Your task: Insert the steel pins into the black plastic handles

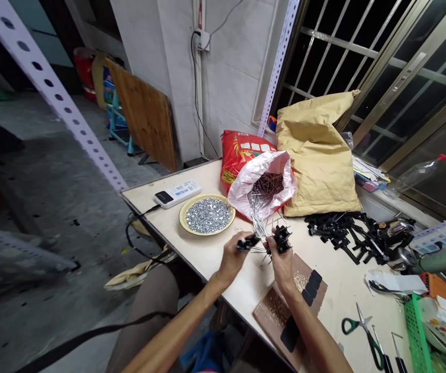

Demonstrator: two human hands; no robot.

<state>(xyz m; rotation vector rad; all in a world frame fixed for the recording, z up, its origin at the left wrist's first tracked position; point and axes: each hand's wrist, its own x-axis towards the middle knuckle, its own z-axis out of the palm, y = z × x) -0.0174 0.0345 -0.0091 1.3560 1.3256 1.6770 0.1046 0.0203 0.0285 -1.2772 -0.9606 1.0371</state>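
My left hand [231, 261] has its fingers curled tight around a black plastic part [248, 242]; my right hand [282, 265] grips a bunch of black plastic parts [282, 239] just beside it. Both are over the table [223, 282], in front of the red sack [242, 147], whose mouth spills thin metal rods [259, 224] between my hands. The yellow dish [181, 221] of silvery bits [207, 215] stands to the left, a brown board [264, 311] under my right forearm

The left hand [231, 259] and right hand [281, 263] are close together, fingers [234, 244] curled, bare forearms [186, 318] stretched forward.
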